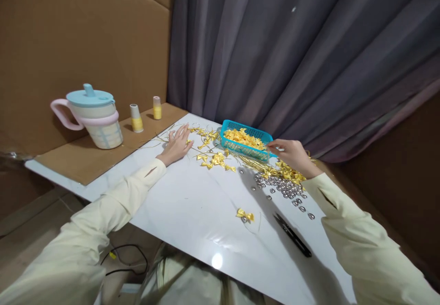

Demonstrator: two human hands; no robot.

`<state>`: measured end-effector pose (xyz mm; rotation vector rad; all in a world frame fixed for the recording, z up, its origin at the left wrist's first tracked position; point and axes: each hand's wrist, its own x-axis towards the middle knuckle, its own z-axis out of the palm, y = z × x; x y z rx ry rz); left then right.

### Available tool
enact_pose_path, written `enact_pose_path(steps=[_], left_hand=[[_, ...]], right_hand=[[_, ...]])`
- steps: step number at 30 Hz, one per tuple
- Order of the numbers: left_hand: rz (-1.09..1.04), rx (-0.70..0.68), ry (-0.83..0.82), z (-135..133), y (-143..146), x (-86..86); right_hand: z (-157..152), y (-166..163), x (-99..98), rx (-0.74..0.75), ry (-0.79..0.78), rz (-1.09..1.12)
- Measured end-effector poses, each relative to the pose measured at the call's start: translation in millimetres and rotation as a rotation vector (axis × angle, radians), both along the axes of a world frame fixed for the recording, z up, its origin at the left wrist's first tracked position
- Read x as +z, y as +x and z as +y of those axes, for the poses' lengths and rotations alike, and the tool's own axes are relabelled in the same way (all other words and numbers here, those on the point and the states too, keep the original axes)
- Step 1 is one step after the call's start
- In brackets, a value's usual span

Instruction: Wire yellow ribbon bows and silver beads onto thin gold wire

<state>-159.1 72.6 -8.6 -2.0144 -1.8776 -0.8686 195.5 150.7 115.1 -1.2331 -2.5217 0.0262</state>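
Note:
My left hand (pixel 176 145) lies flat with its fingers spread at the back left of the table, among thin gold wires (pixel 151 142). Beside it are loose yellow ribbon bows (pixel 217 159). My right hand (pixel 291 154) is at the right end of a blue plastic basket (pixel 229 125) heaped with yellow bows (pixel 242 137). Its thumb and fingers are pinched together; what they hold, if anything, is too small to make out. A bundle of gold wires (pixel 256 163) lies in front of the basket. A single yellow bow (pixel 245 214) with a silver ring and a wire lies nearer me.
Small silver rings (pixel 282 186) are scattered below my right hand. Black thread snips (pixel 293 235) lie at the front right. A lidded cup (pixel 103 126) and two yellow thread spools (pixel 136 119) stand on cardboard at left. A grey curtain (pixel 275 57) hangs behind the table.

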Motion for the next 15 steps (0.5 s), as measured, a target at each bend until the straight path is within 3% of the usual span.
enact_pose_path(steps=[3, 5, 8, 10, 12, 15], left_hand=[[-0.091, -0.151, 0.113, -9.4, 24.0, 8.6], [-0.258, -0.298, 0.079, -20.3, 48.3, 15.9], [-0.578, -0.537, -0.205, -36.8, 89.5, 25.2], [-0.657, -0.694, -0.416, -41.6, 113.6, 28.8], [-0.594, -0.798, -0.494, -38.9, 131.2, 29.7], [-0.294, -0.832, -0.343, -24.3, 144.8, 25.5]], right_hand=[[-28.1, 0.5, 9.2, -0.022, -0.276, 0.473], [-50.0, -0.8, 8.6, -0.007, -0.483, 0.644], [-74.3, -3.7, -2.0, 0.053, -0.699, 0.623], [-78.0, -4.9, -12.4, 0.054, -0.768, 0.591], [-70.3, -4.3, -22.2, 0.017, -0.777, 0.595], [-43.9, -0.4, -32.0, -0.034, -0.732, 0.648]])
